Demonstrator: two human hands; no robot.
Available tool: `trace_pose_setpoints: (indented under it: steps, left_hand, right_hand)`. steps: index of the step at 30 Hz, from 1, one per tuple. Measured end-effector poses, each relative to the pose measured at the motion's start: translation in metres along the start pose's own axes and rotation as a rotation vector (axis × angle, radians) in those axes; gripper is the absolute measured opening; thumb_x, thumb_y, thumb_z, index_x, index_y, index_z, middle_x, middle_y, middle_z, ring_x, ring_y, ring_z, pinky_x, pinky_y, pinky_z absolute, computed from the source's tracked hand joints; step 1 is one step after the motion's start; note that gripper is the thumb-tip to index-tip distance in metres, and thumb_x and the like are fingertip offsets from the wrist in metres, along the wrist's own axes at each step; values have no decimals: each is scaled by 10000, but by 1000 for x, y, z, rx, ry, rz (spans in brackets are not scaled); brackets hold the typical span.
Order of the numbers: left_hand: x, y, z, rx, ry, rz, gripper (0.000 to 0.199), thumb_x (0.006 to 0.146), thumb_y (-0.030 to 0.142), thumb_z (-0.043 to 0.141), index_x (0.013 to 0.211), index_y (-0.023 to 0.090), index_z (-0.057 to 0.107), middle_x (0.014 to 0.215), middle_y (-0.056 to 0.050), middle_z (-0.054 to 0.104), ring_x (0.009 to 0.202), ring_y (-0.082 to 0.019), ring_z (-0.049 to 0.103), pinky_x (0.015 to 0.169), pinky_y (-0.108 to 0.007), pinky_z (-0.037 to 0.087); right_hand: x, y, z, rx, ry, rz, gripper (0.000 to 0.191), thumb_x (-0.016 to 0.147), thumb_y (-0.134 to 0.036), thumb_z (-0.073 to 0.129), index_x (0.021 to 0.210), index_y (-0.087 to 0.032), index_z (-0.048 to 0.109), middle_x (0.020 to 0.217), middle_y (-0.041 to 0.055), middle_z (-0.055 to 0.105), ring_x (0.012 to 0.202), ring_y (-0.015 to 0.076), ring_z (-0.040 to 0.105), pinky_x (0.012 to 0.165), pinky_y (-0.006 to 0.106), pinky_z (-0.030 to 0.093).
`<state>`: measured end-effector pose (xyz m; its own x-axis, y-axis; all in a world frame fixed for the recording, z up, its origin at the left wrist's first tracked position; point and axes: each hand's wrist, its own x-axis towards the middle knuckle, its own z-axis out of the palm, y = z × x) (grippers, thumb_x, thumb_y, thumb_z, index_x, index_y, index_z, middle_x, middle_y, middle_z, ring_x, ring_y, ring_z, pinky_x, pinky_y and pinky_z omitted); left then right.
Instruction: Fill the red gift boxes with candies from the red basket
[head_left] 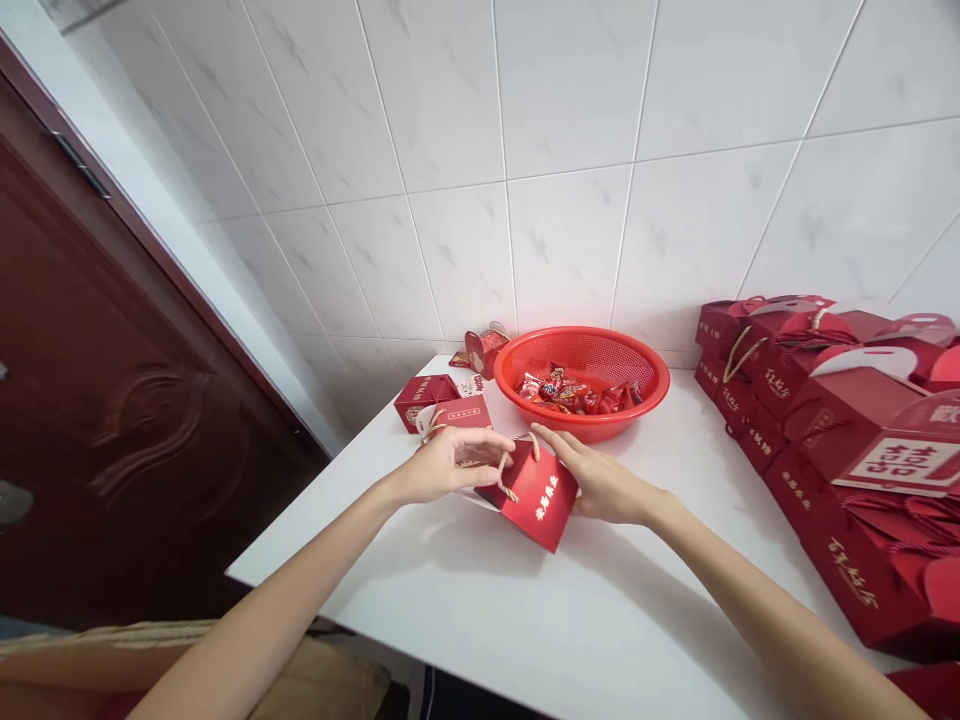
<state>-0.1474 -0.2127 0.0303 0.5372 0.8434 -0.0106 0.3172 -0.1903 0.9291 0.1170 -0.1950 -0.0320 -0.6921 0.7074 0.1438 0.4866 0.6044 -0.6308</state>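
A small red box (541, 498) with gold characters and twisted rope handles is tilted between my two hands above the white table. My left hand (450, 464) is at its left side, thumb and fingers closed around the rope handle. Along the right side and back of the box, my right hand (600, 478) holds it with the fingers. Behind my left hand lie another red box (466, 412) and a darker red box (424, 396). A red plastic basket (585, 428) holding several wrapped candies (574, 392) sits just beyond the held box.
Stacked red gift boxes (810, 480) line the right side of the white table (480, 620). A small red container (484, 350) stands by the tiled wall. At the lower left is a cardboard box (322, 680), below the table edge, and a dark red door (112, 400).
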Motion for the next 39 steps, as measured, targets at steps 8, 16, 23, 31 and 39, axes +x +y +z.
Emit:
trace_pose_setpoints:
  steps: [8, 16, 23, 31, 39]
  left_hand:
    - [-2, 4, 17, 249, -81, 137, 368, 797, 203, 696, 1164, 210, 725, 1179, -66, 732, 1104, -241, 658, 998, -386, 522]
    - [-10, 23, 19, -254, 108, 330, 249, 858, 237, 723, 1102, 191, 748, 1093, -97, 755, 995, -241, 695, 853, -397, 590]
    - [-17, 36, 30, -102, -302, 320, 177, 908, 209, 654, 1000, 184, 803, 940, -117, 782, 799, -210, 696, 805, -374, 570]
    - [-20, 40, 49, 97, -419, 387, 271, 892, 160, 636, 1122, 203, 774, 908, -81, 788, 865, -207, 724, 853, -325, 572]
    - [-21, 39, 37, 350, -149, 343, 273, 929, 285, 613, 1172, 200, 705, 946, -51, 775, 880, -184, 701, 850, -301, 536]
  right_hand:
    - [-13, -8, -33, 258, -379, 23, 1518, 524, -577, 905, 1602, -295, -126, 1689, 131, 97, 1532, 363, 176, 1209, 491, 255]
    - [-12, -12, -26, 232, -229, -55, 1349, 617, -470, 892, 1614, -344, -7, 1686, 115, 140, 1515, 340, 249, 1180, 497, 318]
    - [-19, -22, -40, 205, -210, -49, 1206, 655, -479, 870, 1612, -333, 151, 1652, 97, 271, 1487, 335, 319, 1189, 525, 299]
    - [-11, -47, -21, 51, -231, -89, 906, 726, -267, 798, 1533, -344, 395, 1544, 103, 458, 1498, 359, 290, 1074, 473, 443]
    - [-20, -51, -28, -9, -156, -58, 1006, 695, -209, 786, 1573, -326, 309, 1559, 134, 413, 1339, 355, 509, 978, 425, 496]
